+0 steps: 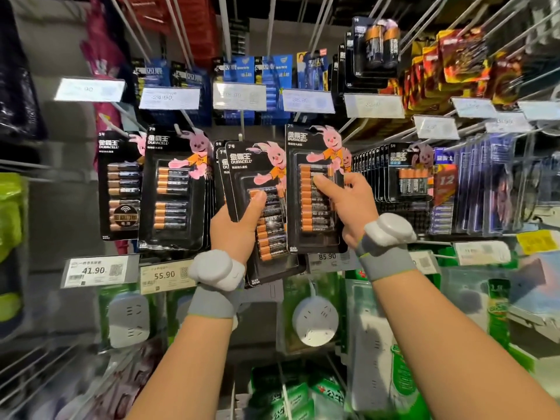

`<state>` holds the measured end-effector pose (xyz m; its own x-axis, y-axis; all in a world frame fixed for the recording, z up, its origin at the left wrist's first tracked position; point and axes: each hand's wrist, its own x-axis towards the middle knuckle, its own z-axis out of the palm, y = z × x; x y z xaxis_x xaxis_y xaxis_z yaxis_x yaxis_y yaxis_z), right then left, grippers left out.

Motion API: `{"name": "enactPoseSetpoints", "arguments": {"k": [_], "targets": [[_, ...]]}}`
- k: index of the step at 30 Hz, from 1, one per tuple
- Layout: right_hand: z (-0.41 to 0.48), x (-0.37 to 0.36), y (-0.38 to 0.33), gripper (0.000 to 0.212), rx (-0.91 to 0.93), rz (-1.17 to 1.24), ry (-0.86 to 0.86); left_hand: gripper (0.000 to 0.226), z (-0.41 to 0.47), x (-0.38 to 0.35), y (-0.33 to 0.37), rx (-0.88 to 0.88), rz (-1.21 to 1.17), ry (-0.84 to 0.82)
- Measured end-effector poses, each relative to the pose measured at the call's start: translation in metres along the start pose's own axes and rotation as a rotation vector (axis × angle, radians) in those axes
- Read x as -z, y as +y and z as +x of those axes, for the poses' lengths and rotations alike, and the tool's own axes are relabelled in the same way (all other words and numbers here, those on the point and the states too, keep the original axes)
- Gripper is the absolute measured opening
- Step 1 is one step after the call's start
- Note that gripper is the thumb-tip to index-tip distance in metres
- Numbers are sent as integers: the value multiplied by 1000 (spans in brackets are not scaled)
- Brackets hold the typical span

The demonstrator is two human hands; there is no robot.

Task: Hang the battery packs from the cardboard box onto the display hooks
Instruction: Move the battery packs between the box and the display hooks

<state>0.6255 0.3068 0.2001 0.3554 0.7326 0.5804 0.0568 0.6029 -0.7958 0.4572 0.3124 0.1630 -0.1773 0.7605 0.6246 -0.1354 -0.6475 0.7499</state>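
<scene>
Two grips: left hand (233,228), right hand (348,201) | battery packs (315,147) | hung packs (172,192) flank

The left hand (235,228) shows only its thumb and the back of its palm. Its fingers lie behind the stack of battery packs (260,168) it grips, and the number of packs in that stack cannot be counted. On the right hand (342,201), the fingertips pass out of sight behind the single battery pack (315,213). Whether either pack's top hole sits on a display hook (241,128) cannot be told. The upper price tags (374,105) are mostly blurred past reading. The right wristband (388,262) covers part of a lower price tag (425,262). The blue packs (497,183) at far right are smeared. A green item (10,207) is cut by the left edge, and both forearms (439,344) run off the bottom edge.
</scene>
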Motion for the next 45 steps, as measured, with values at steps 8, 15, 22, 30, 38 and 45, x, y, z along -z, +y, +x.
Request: {"name": "enactPoseSetpoints", "arguments": {"k": [8, 15, 22, 30, 38, 45], "targets": [[20, -19, -1, 82, 82, 14, 10, 8, 9, 11, 0, -51, 55, 29], [37, -23, 0, 80, 118, 8, 32, 5, 11, 20, 3, -48, 17, 36], [39, -24, 9, 77, 54, 18, 38, 7, 16, 20, 1, -66, 31, 46], [47, -25, 16, 27, 14, 55, 56, 3, 20, 24, -4, -89, 18, 62], [65, -37, 25, 12, -48, 1, 93, 7, 23, 25, -4, -87, -6, 49], [85, -47, 38, 37, -142, -11, 139, 10, 28, 22, -5, -82, 6, 18]]}}
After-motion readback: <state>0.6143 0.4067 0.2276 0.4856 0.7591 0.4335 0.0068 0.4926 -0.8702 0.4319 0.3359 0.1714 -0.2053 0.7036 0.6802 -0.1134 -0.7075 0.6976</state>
